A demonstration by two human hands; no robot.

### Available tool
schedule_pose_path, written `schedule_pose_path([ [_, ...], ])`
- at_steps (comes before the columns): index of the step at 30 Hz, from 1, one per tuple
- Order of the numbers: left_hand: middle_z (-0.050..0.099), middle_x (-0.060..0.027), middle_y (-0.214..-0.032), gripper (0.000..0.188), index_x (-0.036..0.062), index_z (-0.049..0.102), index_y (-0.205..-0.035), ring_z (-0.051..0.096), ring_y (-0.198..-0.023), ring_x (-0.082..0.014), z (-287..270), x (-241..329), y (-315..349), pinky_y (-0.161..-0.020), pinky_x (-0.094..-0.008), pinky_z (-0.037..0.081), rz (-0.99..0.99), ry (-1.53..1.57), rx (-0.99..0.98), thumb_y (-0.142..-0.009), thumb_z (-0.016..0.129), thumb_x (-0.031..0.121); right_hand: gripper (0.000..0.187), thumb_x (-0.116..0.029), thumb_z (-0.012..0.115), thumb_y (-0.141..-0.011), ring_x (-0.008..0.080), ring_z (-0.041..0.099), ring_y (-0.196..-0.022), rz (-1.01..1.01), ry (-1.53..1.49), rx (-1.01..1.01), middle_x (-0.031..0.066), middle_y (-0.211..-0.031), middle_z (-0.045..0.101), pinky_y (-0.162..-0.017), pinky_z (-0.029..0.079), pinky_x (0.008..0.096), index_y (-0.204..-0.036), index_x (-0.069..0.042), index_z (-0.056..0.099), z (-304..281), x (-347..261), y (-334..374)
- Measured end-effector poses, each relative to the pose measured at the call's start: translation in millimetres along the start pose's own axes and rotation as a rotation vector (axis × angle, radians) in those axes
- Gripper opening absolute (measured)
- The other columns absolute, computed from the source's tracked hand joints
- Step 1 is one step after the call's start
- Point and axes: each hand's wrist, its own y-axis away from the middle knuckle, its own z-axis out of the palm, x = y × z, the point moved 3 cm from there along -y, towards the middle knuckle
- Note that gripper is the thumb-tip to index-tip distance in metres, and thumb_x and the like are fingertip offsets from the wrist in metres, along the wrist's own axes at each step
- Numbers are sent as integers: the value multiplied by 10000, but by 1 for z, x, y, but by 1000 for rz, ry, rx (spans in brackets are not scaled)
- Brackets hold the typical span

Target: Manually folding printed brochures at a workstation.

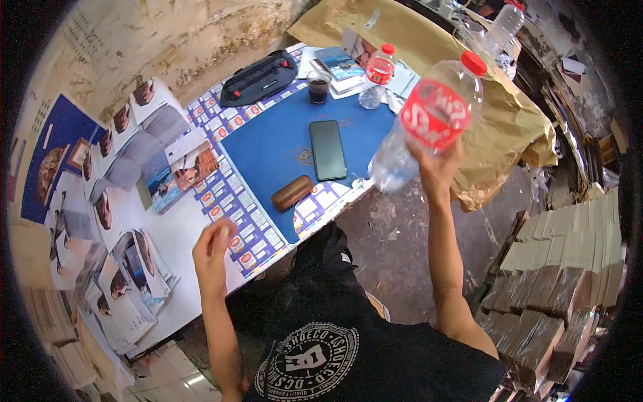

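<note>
My right hand is wrapped round a large clear plastic bottle with a red cap and red label. The bottle is tilted, cap end up to the right, and slightly blurred; it is held above the table's right edge. My left hand hovers over the near edge of the table, its fingers loosely bent and a little smeared, with nothing visible in them. Between the hands, a dark phone and a brown oblong case lie on the blue sheet.
A smaller red-capped bottle, a cup of dark drink and a black waist bag sit at the table's back. Stacks of printed sheets fill its left. Brown paper covers the right; wrapped paper stacks stand at lower right.
</note>
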Motion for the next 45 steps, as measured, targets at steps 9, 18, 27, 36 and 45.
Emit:
schedule_pose_path([
  [9,725,-74,-1097,359,5,668,-1255,659,-1026,-152,-107,-109,182,-874,-304,489,-391,-47,542,-1031,630,283,946,-255,970,-685,272,607,-1210,45,429,195,185,-1310,626,-1072,453,411,-1435,16,461,27,135,-43],
  [18,722,-140,-1118,286,-51,659,-1243,672,-1029,-162,-99,-58,136,-894,-271,508,-123,3,434,-1038,613,144,798,-296,893,-806,215,608,-1199,169,365,0,154,-1349,632,-1044,457,373,-1430,23,512,1,202,-41],
  [27,652,-102,-668,285,-50,696,-919,563,-601,-97,-123,18,34,-592,-285,470,-58,-630,331,-939,765,226,355,-210,533,-1079,227,692,-1079,154,656,44,240,-1164,722,-956,523,348,-1208,82,689,-74,165,110],
  [36,482,-244,-1413,656,-29,437,-1420,443,-1332,-417,-125,-87,-110,-1117,-516,372,351,-1143,488,-837,698,123,525,-89,589,-1022,277,452,-1388,1092,422,-983,210,-1525,436,-1146,356,398,-1499,33,406,-144,152,488],
  [45,388,-283,-1524,692,-83,406,-1471,284,-1470,-466,-119,-86,-18,-1207,-574,215,226,-1218,597,-888,639,208,420,-115,594,-1024,265,511,-1250,1226,506,-1069,196,-1381,507,-1048,403,389,-1401,36,483,-134,163,493],
])
